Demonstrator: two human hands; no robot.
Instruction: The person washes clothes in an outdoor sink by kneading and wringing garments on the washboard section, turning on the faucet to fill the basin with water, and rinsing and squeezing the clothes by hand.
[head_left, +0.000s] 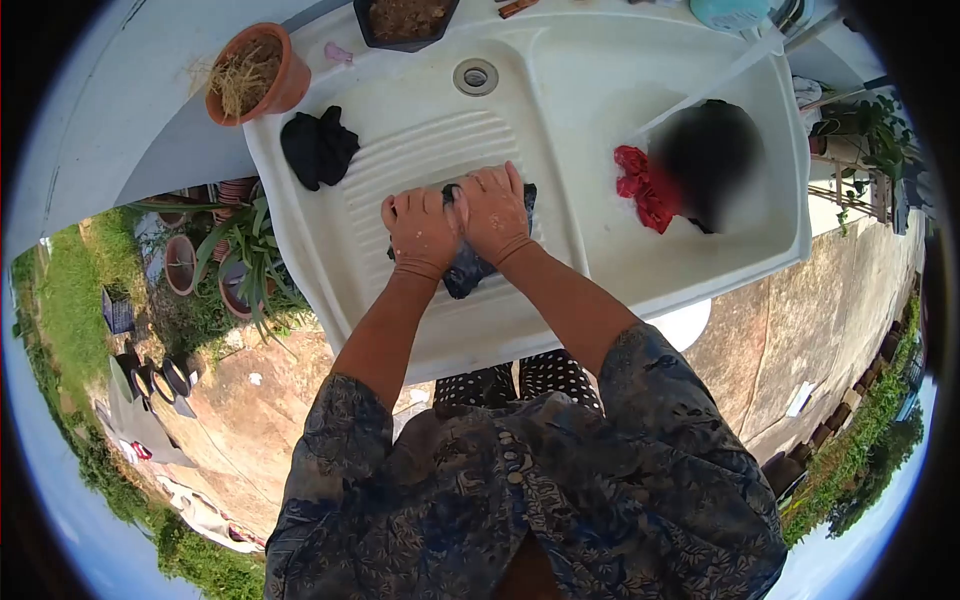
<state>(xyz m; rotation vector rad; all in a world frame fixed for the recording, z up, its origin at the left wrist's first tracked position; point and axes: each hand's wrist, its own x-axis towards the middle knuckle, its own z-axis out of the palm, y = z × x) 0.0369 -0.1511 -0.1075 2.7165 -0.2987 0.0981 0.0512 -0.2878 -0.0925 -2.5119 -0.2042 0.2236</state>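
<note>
A dark wet cloth (466,272) lies bunched on the ribbed washboard part of the white sink (560,150). My left hand (421,230) presses on its left side, fingers curled into the fabric. Right beside it, my right hand (493,212) bears down on the cloth with bent fingers, and the two hands touch. Specks of foam show on the skin. A black cloth (320,147) rests at the upper left of the ribbed part. In the right basin are a red cloth (645,190) and a dark item, partly blurred.
A terracotta pot (290,82) with dry grass stands at the sink's upper left corner, and a black pot (408,44) on the back edge. The drain (475,77) lies beyond the ribs. A white pipe (715,80) slants into the right basin.
</note>
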